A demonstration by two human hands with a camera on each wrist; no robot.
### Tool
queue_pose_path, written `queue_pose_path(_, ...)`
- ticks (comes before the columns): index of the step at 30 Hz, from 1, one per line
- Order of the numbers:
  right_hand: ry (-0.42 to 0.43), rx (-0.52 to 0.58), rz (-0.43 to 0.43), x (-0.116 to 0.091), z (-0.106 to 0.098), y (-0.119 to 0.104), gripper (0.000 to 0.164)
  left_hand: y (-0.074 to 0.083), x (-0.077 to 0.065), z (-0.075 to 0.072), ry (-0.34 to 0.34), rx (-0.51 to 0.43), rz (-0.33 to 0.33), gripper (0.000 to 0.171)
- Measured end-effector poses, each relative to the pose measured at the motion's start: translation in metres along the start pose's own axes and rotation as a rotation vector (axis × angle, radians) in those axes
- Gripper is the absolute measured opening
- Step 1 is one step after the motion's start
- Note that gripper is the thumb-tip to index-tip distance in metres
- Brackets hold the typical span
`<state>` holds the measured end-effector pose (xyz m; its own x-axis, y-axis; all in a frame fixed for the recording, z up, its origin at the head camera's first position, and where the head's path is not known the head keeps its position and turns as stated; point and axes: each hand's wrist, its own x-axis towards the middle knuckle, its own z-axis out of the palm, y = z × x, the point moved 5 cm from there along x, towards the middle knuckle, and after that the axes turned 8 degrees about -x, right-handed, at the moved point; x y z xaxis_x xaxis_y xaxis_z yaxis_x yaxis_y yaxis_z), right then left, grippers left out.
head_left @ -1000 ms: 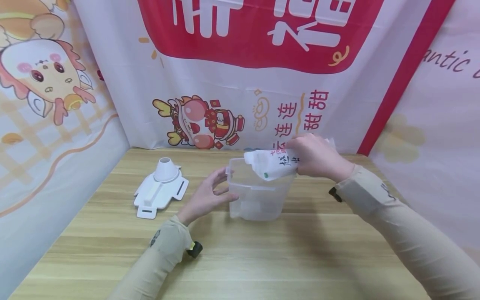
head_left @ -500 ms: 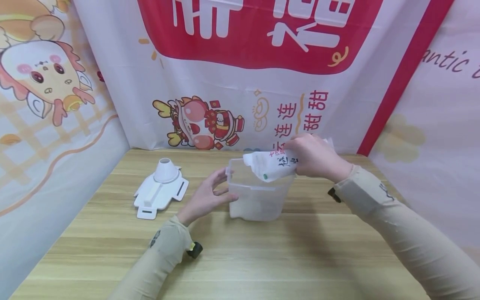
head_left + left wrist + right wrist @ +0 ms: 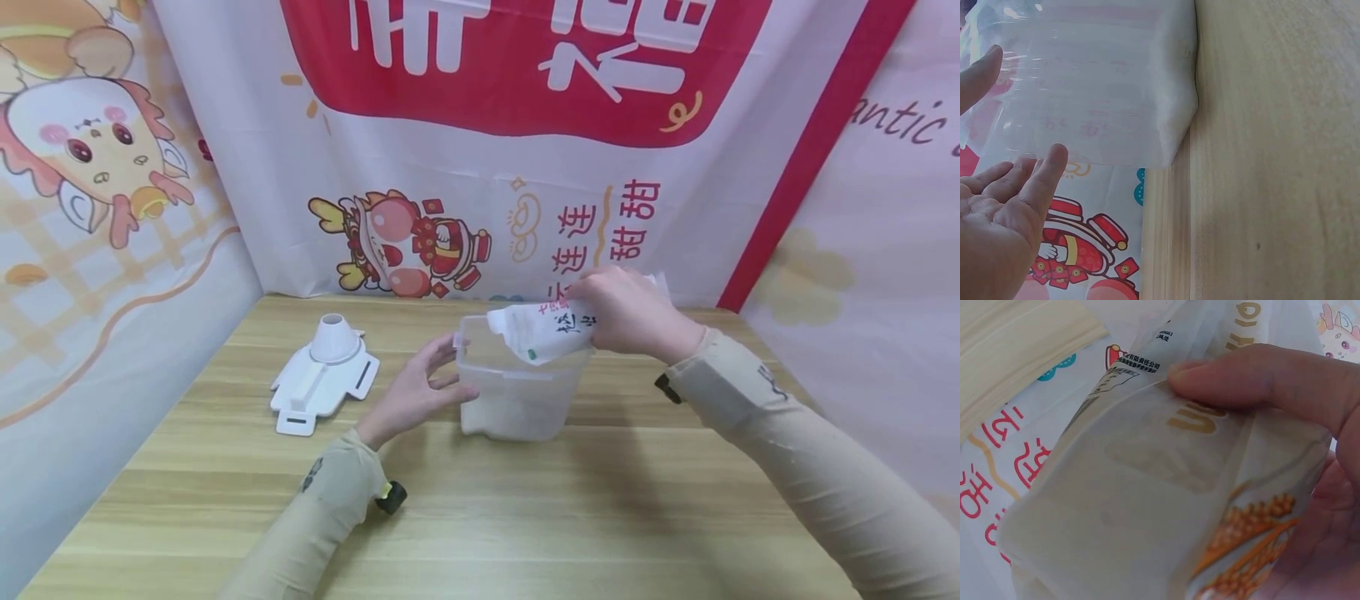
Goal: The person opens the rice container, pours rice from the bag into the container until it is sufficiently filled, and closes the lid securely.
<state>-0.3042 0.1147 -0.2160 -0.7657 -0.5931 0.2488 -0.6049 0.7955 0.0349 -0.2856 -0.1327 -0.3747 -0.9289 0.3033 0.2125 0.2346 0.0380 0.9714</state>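
A clear plastic container (image 3: pixel 517 408) stands on the table. My left hand (image 3: pixel 416 396) holds its left side, thumb on the near side and fingers toward the back. White loose material (image 3: pixel 1175 87) lies along its bottom in the left wrist view. Above the rim, my right hand (image 3: pixel 633 312) grips a white plastic bag (image 3: pixel 543 329), tilted with its lower-left end over the container's mouth. The right wrist view shows the thumb pressed on the bag (image 3: pixel 1116 487), which carries printed orange ears of grain. The rest of that hand is partly hidden behind it.
A white lid (image 3: pixel 322 383) with slotted tabs lies to the left on the wooden table (image 3: pixel 480 517), bearing a white cone-shaped piece (image 3: pixel 335 337). A printed cloth backdrop (image 3: pixel 420 150) hangs right behind the table, with more cloth at both sides.
The container's bottom looks whiter than one second ago. Both hands and the bag have hardly moved; the whole head view has shifted slightly.
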Motion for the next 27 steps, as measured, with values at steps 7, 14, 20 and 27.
queue_pose_path(7, -0.001, -0.033, -0.017, 0.000, -0.001, -0.005, 0.039, 0.000, 0.000, 0.001, 0.003, 0.012, 0.004, 0.083)
queue_pose_path(14, -0.022, -0.077, -0.033, 0.003, 0.001, -0.011, 0.041, 0.000, 0.000, 0.001, 0.009, 0.005, 0.003, 0.084)
queue_pose_path(20, -0.009, -0.096, -0.057, 0.003, 0.000, -0.012, 0.041, 0.003, -0.001, 0.001, 0.015, 0.007, 0.001, 0.082)
queue_pose_path(27, -0.026, -0.108, -0.048, -0.001, -0.002, -0.013, 0.043, 0.003, -0.001, 0.003, 0.008, 0.006, -0.007, 0.087)
